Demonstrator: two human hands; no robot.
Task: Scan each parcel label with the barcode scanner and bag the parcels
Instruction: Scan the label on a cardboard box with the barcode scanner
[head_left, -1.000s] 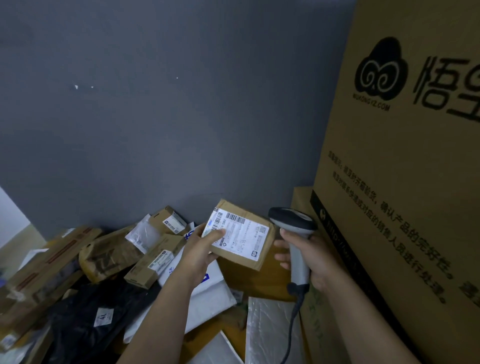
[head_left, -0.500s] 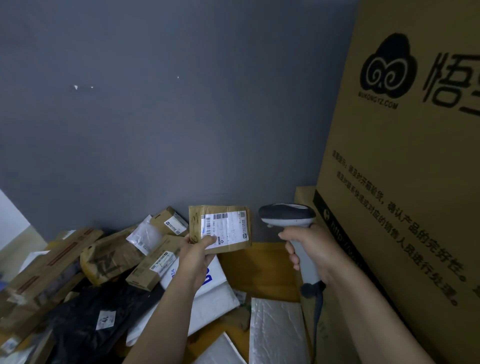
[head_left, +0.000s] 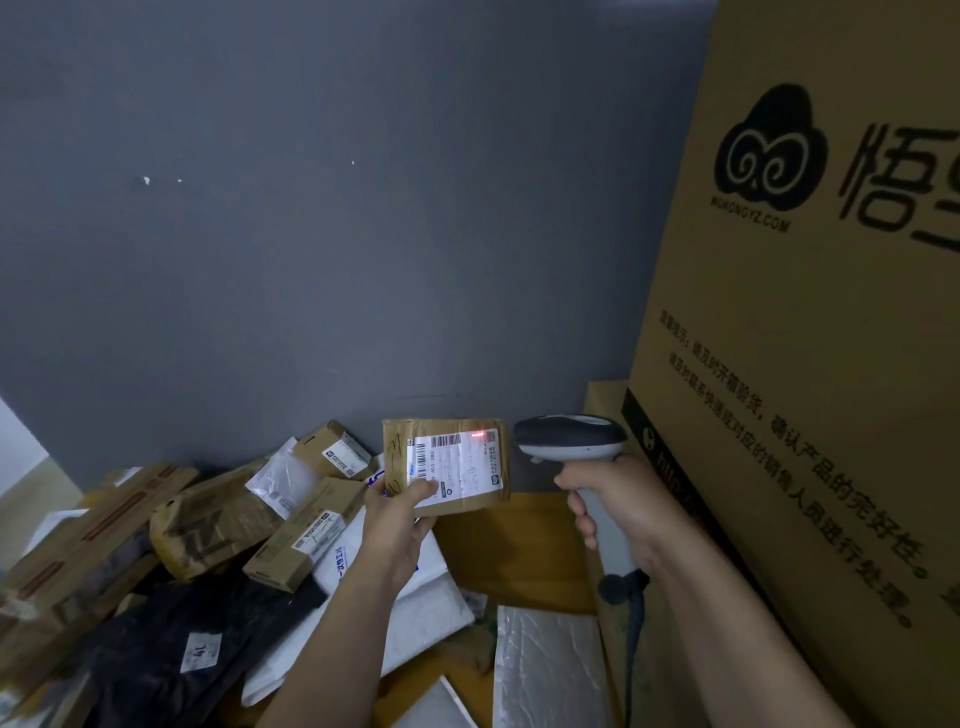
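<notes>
Parcel (head_left: 447, 465) sits clamped at its lower left corner in your left hand (head_left: 397, 519), thumb across the front by the bottom edge of the label (head_left: 457, 465), the other fingers hidden behind the cardboard. A second ago you held it tilted away to the right; now it stands square and upright, label facing you. Just right of that grip, your right hand (head_left: 618, 499) is wrapped tight round the handle of the barcode scanner (head_left: 569, 439), whose head has swung from pointing away to lying level beside the parcel's right edge, close but not touching. The new thing is the red light (head_left: 478, 434) on the label's upper right, beside the barcode and not across it, so the read is probably under way but not surely done. Below and left of your left hand lies the heap of parcels (head_left: 208, 525); right of the scanner stands the large carton (head_left: 805, 364). No bag shows, so bagging looks yet to come.
</notes>
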